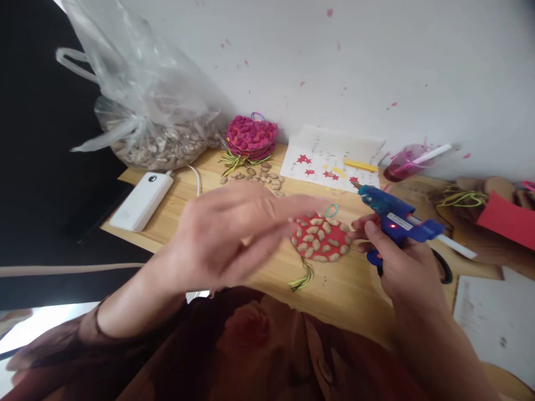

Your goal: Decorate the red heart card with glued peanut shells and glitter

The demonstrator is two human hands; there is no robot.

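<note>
Closed around the handle of the blue glue gun, the grip of the right hand aimed the nozzle at the right rim of the red disc. The disc lay flat about the middle of the bench, somewhat toward its near edge. The left hand was blurred, its grip spread with flat fingers, pinching nothing that showed, and it hovered over the disc's left side.

Pale shells covered most of the disc, so the covering looked well along; red gaps between them and at the rim showed what was left. Toward the far edge lay loose shells beside a stack of pink discs. A clear bag of shells filled the far left corner, with a white power bank in front of it.
</note>
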